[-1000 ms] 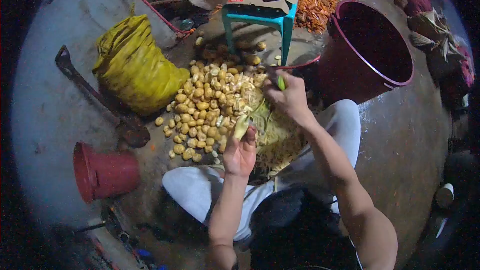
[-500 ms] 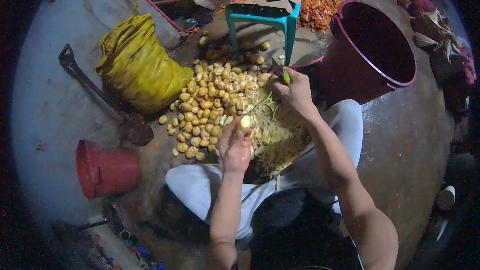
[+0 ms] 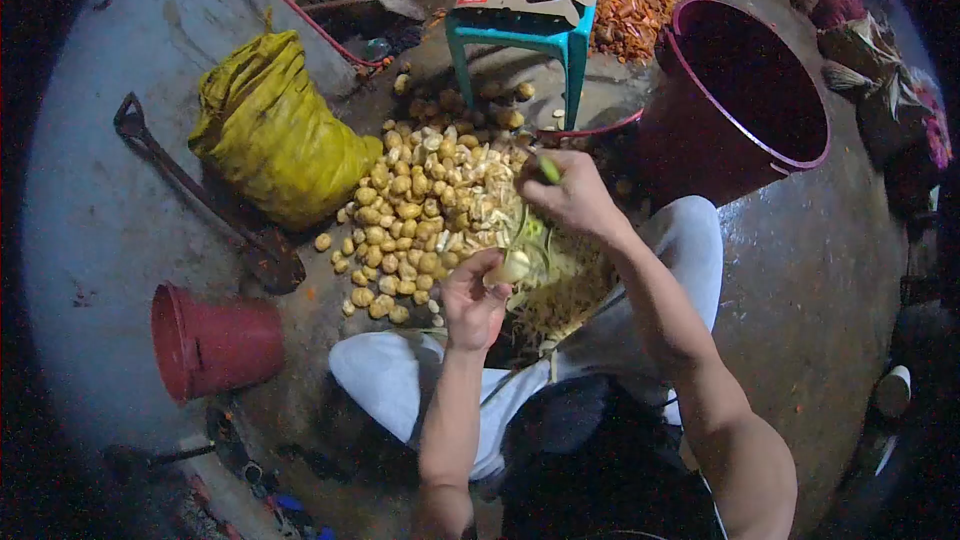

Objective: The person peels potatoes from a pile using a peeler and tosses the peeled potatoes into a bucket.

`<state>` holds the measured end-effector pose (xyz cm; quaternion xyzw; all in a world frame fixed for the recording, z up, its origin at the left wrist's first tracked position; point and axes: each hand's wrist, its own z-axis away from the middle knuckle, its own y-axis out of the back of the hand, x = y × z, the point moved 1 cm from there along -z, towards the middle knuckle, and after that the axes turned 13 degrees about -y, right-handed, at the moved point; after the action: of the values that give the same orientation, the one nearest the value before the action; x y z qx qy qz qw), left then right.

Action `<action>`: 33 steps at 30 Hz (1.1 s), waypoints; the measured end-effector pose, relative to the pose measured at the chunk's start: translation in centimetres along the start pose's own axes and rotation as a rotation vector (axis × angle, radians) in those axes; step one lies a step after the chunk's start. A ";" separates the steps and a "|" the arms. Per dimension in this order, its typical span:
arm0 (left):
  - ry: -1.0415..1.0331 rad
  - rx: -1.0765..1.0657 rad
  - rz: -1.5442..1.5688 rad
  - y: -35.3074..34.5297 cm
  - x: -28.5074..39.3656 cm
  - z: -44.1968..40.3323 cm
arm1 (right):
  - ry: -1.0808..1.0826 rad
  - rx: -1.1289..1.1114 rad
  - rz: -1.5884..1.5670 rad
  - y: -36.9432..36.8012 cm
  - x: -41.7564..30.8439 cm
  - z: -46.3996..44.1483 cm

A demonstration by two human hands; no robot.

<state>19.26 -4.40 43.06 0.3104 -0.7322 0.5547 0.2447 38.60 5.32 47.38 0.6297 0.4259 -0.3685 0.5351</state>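
While left fingers (image 3: 480,263) clamp smooth, pale-yellow potato (image 3: 517,265), right fingers (image 3: 535,190) grip green handle (image 3: 549,170).

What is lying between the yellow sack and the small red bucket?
A shovel's blade lies between the sack and the bucket, in the head view.

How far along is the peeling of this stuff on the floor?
A fair amount looks done, judging by the heaped peelings. In hand now: a pale piece in your left hand, and a green-handled tool in your right hand. What's left I can't count; the yellowish pile may include unpeeled ones.
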 end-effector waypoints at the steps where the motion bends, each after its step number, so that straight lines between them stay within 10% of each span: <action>1: -0.022 -0.036 -0.094 0.2 -0.1 0.0 | -0.045 -0.088 0.208 0.8 -1.6 0.3; 15: 0.223 0.279 0.503 0.1 -0.7 0.1 | -0.272 0.152 0.117 0.8 3.8 -1.1; 33: -0.135 0.252 -0.163 2.8 3.3 -2.5 | -0.016 -0.447 0.252 -3.2 -0.5 4.1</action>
<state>15.02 -2.06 44.21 0.4335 -0.6441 0.5983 0.1982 35.41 1.43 46.01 0.5408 0.4107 -0.2006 0.7061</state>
